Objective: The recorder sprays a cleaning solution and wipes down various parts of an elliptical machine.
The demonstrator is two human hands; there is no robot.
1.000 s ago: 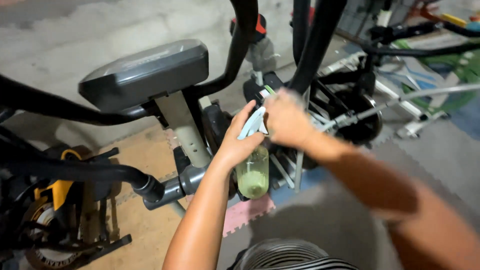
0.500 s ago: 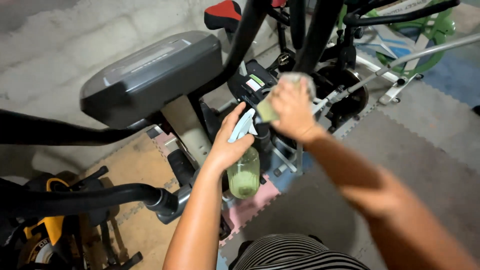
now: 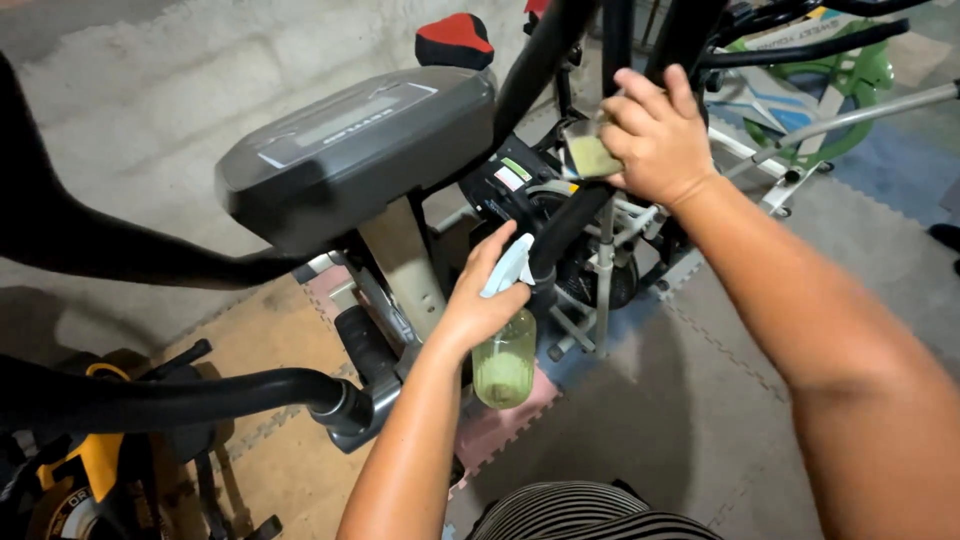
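At the exercise bike (image 3: pixel 380 170), left hand (image 3: pixel 480 305) grips a spray bottle (image 3: pixel 503 365); right hand (image 3: pixel 655 135) presses a cloth (image 3: pixel 590 155) against the frame, fingers closed.

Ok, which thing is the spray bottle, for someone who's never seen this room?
Start at the grey console of the exercise machine, then drop down its pale post to the left hand. The clear plastic spray bottle hangs from that hand. It alone holds greenish liquid under a light blue trigger head; the right hand holds a small yellow-green pad instead.

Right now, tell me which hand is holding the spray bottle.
The left hand grips the spray bottle by its neck; the right hand presses a cloth against the frame.
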